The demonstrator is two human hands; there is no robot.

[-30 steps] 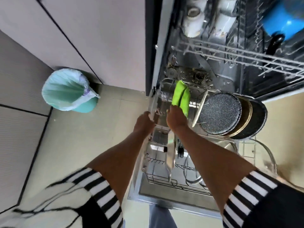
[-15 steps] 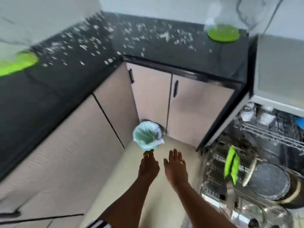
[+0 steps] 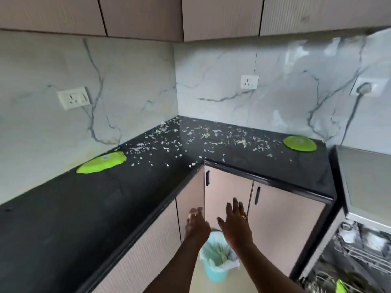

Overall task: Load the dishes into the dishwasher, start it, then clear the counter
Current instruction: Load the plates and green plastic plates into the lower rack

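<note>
Person stands at the inside corner of an L-shaped kitchen, both arms out in front at cabinet-door height.

Left hand (image 3: pixel 195 226): fingers (image 3: pixel 195 211) loosely straight, nothing in them, ring on one. Right hand (image 3: pixel 236 224): fingers (image 3: pixel 234 203) straight and spread, back of the hand up, also holding nothing, ring on one. The hands are just beside each other, not touching, above a teal bin (image 3: pixel 218 265) with a white liner on the floor in the corner.

Black table (image 3: pixel 84 208) runs along both walls. First green plate (image 3: pixel 101 164) lies flat on the left run, close to the wall. Second green plate (image 3: pixel 300 143) lies flat at the far right end of the back run, near the wall. The two are well apart. Between them pale scraps (image 3: pixel 190 140) are scattered over the corner, densest toward the back; a few reach the front edge.

Dishwasher (image 3: pixel 359 256) is at the right end of the table, open, wire racks showing. Contents are blurred, so I can't tell what's loaded. One green piece (image 3: pixel 341 288) stands in the lower rack, cut off by the bottom edge of view.

White sockets: one (image 3: pixel 74 98) on the left wall, one (image 3: pixel 249 82) on the back wall, a third (image 3: pixel 367 87) further right with a dark cord hanging from it. Beige wall cabinets (image 3: pixel 220 15) above.
</note>
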